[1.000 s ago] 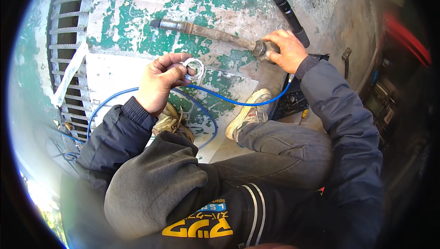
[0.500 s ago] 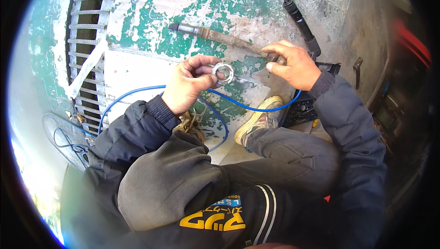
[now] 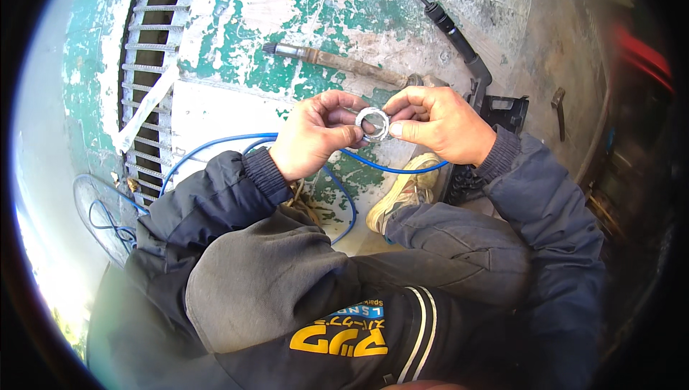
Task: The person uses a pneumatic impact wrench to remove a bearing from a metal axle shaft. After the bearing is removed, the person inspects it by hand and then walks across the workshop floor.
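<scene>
Between my hands is a silvery metal ring (image 3: 373, 111), held up above the floor with its round opening facing me. My left hand (image 3: 313, 133) pinches its left side between thumb and fingers. From the other side, the thumb and fingertips of my right hand (image 3: 446, 126) close on the ring's right edge. Beyond the hands a rusty drive shaft (image 3: 352, 65) lies on the floor, its splined end to the left. My right hand is close in front of the shaft's right end and apart from it.
A black pressure-washer-like lance (image 3: 459, 42) lies at the far right, near a hammer (image 3: 559, 111). Blue hose (image 3: 215, 143) runs across the floor behind my hands and beside my shoe (image 3: 405, 193). A barred drain grate (image 3: 152, 47) lines the left.
My right hand has left the shaft's end and come left and nearer, onto the ring. My left hand has shifted slightly right with the ring. The shaft stays on the floor.
</scene>
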